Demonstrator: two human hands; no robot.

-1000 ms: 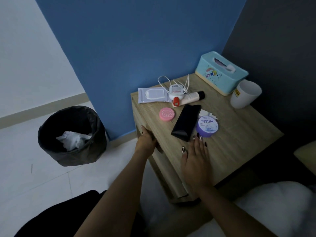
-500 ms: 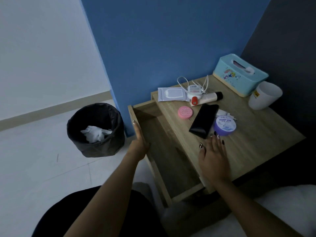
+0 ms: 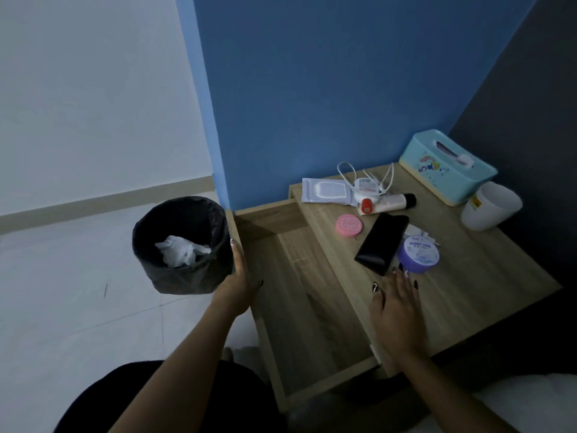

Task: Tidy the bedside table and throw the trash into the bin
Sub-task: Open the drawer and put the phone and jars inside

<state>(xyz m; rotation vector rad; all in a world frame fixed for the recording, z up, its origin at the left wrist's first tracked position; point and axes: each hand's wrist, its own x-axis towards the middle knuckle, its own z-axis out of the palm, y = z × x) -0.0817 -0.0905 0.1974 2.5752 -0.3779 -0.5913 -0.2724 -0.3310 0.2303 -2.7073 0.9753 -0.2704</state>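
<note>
Worktop [image 3: 468, 292] under the flat, relaxed right hand [image 3: 398, 307]. Open drawer [image 3: 296, 292] between both hands, front edge pinched by the left hand [image 3: 239, 276]. Bin [image 3: 187, 276] just left of that hand, crumpled tissue [image 3: 181, 254] inside. Black phone [image 3: 382, 242] just past the right hand, long axis pointing away and slightly right, so probably a right-hand grab. Purple jar [image 3: 418, 251] beside it, lid reading "MOIST HYA".
</note>
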